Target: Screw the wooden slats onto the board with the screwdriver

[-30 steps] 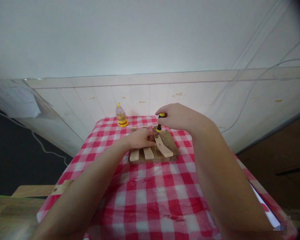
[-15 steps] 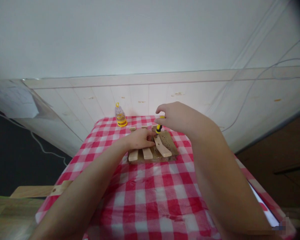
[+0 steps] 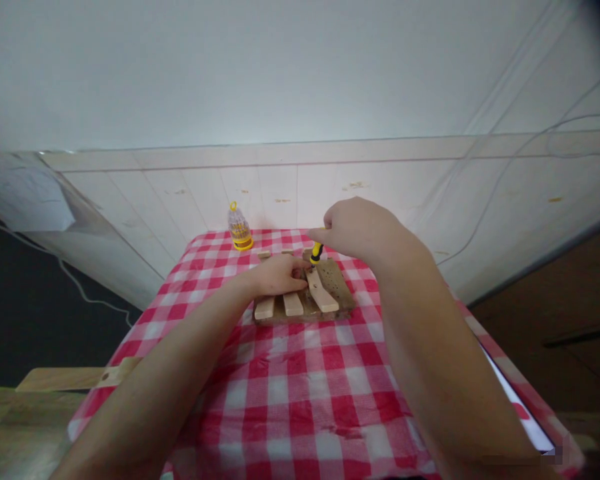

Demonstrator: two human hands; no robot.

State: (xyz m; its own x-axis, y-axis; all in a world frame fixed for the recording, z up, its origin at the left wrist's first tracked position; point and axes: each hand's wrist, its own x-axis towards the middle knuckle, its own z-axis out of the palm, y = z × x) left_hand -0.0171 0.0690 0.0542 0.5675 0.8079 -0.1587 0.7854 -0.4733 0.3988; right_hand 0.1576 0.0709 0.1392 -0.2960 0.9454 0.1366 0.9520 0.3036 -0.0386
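Note:
My right hand (image 3: 360, 229) is closed around the top of a yellow and black screwdriver (image 3: 315, 255), which stands upright with its tip on a pale wooden slat (image 3: 323, 297). That slat lies at an angle on a brown wooden board (image 3: 336, 283). My left hand (image 3: 281, 274) rests on the slats beside the screwdriver tip, fingers curled and pressing down near the angled slat's far end. Two more pale slats (image 3: 280, 306) lie side by side on the board's left part.
The board lies on a table with a red and white checked cloth (image 3: 300, 393). A small clear container with a yellow base (image 3: 239, 229) stands at the far left of the table. A pale panelled wall rises behind. A wooden plank (image 3: 65, 379) sticks out at lower left.
My right hand has turned slightly on the screwdriver handle, its fingers closing more over the top. The view has shifted a little. My left hand stays on the slats.

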